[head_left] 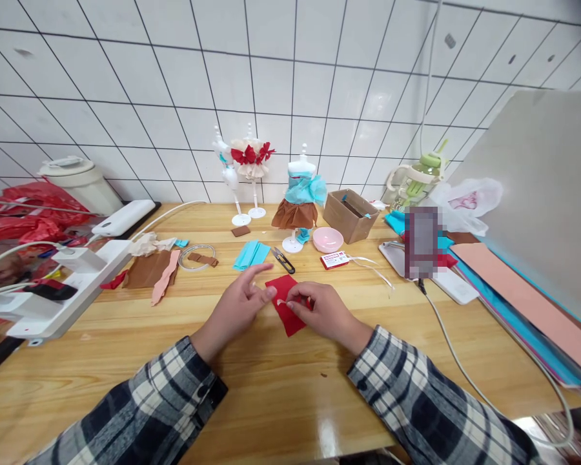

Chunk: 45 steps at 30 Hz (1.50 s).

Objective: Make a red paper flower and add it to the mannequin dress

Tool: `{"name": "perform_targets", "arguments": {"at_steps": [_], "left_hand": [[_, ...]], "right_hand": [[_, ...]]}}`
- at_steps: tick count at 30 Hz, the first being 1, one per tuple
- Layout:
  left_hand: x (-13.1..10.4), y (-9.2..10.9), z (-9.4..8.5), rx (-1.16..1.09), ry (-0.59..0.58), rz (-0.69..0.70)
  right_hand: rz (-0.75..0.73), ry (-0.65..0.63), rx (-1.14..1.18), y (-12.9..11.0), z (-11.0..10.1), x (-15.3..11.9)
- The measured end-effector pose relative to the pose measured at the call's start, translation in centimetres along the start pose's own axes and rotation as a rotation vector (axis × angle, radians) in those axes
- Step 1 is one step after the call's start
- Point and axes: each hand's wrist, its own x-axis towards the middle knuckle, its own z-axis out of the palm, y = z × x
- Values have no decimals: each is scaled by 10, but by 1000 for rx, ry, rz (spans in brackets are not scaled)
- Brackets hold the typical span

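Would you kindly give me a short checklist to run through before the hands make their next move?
1. Red piece within reach: ok, it lies on the table between both hands.
2. Right hand's hold: cannot tell; its fingers bend over the red piece, but what they grip is too small to make out.
3. Left hand free: ok, index finger extended, thumb by the red piece's edge.
4. Snips within reach, blades pointing away from the person: ok, just beyond the red piece.
5. Dress form in blue and brown upright: ok, standing on its white base.
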Motion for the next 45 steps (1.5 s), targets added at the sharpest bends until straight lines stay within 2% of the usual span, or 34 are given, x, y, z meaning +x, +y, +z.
{"name": "perform_targets", "arguments": {"at_steps": [2,4,8,11,18,23,28,30,32,35,39,42,45], "left_hand": [[-3,0,2,248,-71,42],[-4,0,3,426,-74,110],[-4,-4,1,598,-65,237],[-2,-8,-3,615,-103,294],[-2,-8,-6,646,-161,324],[-2,-4,-6,574,-187,260],[-2,-5,-4,327,-178,138],[-2,-5,-2,326,-147,136],[-3,-6,0,413,-129,171],[-6,-7,3,546,-159,241],[-8,-10,6,594,-194,296],[-9,-12,9,552,-219,306],[-11,-13,12,446,-272,253]], "right_hand": [[-34,16,-31,-2,-1,-1],[-52,24,-52,-3,-2,-1],[-68,25,-95,-3,-3,-1],[-81,25,-116,-1,-4,0],[-111,22,-194,4,-10,2],[-160,24,-176,5,-11,2],[-121,152,-79,7,-16,2],[-63,262,-30,9,-19,3],[-51,315,1,9,-21,3],[-181,226,-28,5,-17,1],[-372,111,-107,0,-6,-1],[-428,102,-155,-2,-2,-3],[-497,104,-241,-2,-3,-5]]}}
